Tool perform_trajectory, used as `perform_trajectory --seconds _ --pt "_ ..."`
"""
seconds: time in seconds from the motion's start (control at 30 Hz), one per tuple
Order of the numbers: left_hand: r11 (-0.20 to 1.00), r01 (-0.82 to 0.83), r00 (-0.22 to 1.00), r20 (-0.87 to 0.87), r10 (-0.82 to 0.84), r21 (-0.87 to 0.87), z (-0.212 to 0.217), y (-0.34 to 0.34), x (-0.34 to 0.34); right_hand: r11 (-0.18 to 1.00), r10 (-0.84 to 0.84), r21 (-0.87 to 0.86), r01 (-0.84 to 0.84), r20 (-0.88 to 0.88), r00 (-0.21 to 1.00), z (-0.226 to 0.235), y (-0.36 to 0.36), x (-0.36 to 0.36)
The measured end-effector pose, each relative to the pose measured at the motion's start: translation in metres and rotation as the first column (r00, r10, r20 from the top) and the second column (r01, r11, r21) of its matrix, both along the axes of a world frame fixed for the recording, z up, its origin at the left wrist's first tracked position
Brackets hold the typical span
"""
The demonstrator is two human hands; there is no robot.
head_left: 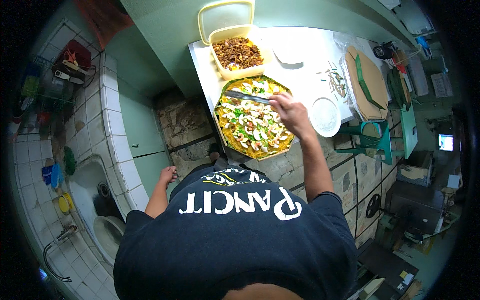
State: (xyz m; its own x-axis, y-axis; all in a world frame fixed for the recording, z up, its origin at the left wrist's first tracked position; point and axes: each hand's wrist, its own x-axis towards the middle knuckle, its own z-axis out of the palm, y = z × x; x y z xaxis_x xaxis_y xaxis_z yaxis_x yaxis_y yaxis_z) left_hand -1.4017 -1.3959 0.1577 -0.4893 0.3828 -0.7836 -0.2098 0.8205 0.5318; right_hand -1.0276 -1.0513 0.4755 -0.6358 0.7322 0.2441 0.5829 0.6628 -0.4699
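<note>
Small kitchen, white table (pixel 305 75) by green wall. Noodle tray (pixel 254 120) at table's front edge, topped with egg slices. Right hand (pixel 292 114) clamps tongs (pixel 247 96) over tray; left hand (pixel 168 175) hangs loosely closed, empty. Step, judging: spreading toppings. Next calls for more from tub (pixel 237 52) behind.

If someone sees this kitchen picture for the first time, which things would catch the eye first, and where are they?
The eye goes first to the big octagonal tray of yellow noodles with sliced egg and greens, on the white table at upper centre. The right hand holds metal tongs over it, while the left hand hangs closed beside the body. Just behind the tray stands an open pale-yellow container of brown fried bits.
</note>
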Motion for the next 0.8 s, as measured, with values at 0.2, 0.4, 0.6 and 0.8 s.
perform_trajectory --seconds 0.2,0.4,0.6,0.8 --pt "0.998 0.007 1.0 0.009 -0.006 -0.056 -0.006 -0.017 0.0 0.964 -0.244 0.173 0.203 0.269 0.932 0.002 0.016 0.071" --pt "0.999 0.012 1.0 0.01 -0.011 -0.05 -0.004 -0.017 0.005 0.966 -0.225 0.203 0.162 0.343 0.912 -0.015 0.012 0.086" --pt "1.0 0.024 1.0 -0.008 -0.025 -0.019 0.003 0.002 0.003 0.968 -0.235 0.17 0.187 0.33 0.914 -0.02 0.018 0.086" --pt "1.0 0.013 1.0 0.009 -0.013 0.011 0.009 0.007 0.005 0.959 -0.273 0.148 0.241 0.256 0.927 -0.018 0.025 0.088"
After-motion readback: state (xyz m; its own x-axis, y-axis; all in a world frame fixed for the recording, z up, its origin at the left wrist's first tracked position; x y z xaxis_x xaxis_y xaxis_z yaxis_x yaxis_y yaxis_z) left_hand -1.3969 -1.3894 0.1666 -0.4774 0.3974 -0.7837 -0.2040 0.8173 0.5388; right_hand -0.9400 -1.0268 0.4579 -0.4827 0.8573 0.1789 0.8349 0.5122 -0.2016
